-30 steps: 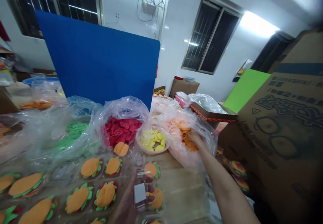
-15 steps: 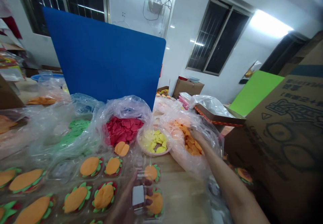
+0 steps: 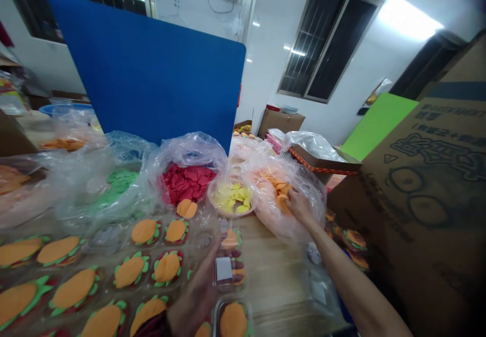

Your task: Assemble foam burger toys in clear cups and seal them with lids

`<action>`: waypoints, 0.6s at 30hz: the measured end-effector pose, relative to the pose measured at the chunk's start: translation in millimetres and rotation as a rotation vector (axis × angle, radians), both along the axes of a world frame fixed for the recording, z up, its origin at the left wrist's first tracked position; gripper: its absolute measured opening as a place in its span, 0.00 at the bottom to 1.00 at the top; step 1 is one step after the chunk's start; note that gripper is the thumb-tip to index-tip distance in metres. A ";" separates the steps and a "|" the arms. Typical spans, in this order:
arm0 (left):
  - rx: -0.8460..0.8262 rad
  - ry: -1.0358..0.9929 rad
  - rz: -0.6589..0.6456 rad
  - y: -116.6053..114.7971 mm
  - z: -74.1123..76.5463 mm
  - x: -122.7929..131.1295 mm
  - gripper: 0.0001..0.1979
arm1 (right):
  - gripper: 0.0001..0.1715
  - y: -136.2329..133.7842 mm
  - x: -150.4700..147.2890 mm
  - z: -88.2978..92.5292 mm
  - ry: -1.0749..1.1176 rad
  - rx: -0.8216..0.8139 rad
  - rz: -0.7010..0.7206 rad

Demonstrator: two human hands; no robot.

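Head view: your right hand has shifted toward the near right of the orange pieces in the clear bag, right of centre, so picking looks under way; its fingers curl narrowly against them, though whether they pinch one I cannot tell. Lower centre, your left hand holds a clear box, fingers spread

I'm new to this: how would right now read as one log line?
Right hand: at orange pieces in clear bag | Left hand: at clear container | Nearby: red pieces, yellow pieces
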State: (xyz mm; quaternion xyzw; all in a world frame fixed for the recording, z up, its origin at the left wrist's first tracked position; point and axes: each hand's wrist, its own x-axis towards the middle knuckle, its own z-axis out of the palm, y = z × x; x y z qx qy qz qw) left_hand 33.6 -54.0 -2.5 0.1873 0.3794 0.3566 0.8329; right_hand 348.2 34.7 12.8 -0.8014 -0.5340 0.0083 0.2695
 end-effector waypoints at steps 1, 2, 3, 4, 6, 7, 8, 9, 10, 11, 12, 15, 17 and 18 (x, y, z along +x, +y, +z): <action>-0.016 -0.027 -0.011 1.4 -1.3 -0.7 0.24 | 0.07 -3.1 0.1 6.6 -0.027 0.020 0.012; -0.037 -0.061 -0.028 3.2 -2.5 -1.2 0.24 | 0.05 -6.9 0.9 13.8 -0.049 0.042 0.024; -0.063 -0.099 -0.046 5.1 -3.5 -1.4 0.24 | 0.03 -11.4 1.8 21.4 -0.071 0.060 0.032; -0.089 -0.133 -0.055 7.0 -4.0 -1.1 0.22 | 0.02 -16.4 2.0 28.8 -0.079 0.084 0.043; -0.121 -0.182 -0.054 9.8 -3.2 0.5 0.19 | 0.05 -27.4 -3.1 41.5 -0.003 0.167 0.108; -0.126 -0.189 -0.048 10.6 -2.2 1.8 0.18 | 0.07 -33.0 -9.8 46.1 0.093 0.213 0.168; -0.123 -0.192 -0.038 11.1 -1.1 3.1 0.17 | 0.09 -38.7 -19.7 49.4 0.217 0.252 0.242; -0.118 -0.196 -0.040 11.4 -0.3 4.4 0.17 | 0.11 -44.4 -32.9 51.4 0.347 0.275 0.325; -0.106 -0.212 -0.033 11.7 0.0 5.4 0.17 | 0.12 -50.1 -49.0 52.2 0.454 0.273 0.408; -0.094 -0.235 -0.030 11.8 -0.1 6.0 0.17 | 0.13 -56.0 -67.2 52.1 0.511 0.243 0.488; -0.086 -0.254 -0.026 12.0 -0.7 6.0 0.17 | 0.12 -62.1 -86.6 51.2 0.515 0.201 0.567; -0.090 -0.287 -0.016 11.7 -2.7 3.4 0.19 | 0.06 -79.3 -141.0 44.8 0.291 0.133 0.796; -0.095 -0.322 0.000 11.3 -3.2 0.1 0.19 | 0.06 -87.6 -166.3 38.7 0.087 0.167 0.924; -0.079 -0.344 0.010 11.3 -3.3 -1.6 0.19 | 0.07 -90.5 -174.6 35.8 0.008 0.186 0.978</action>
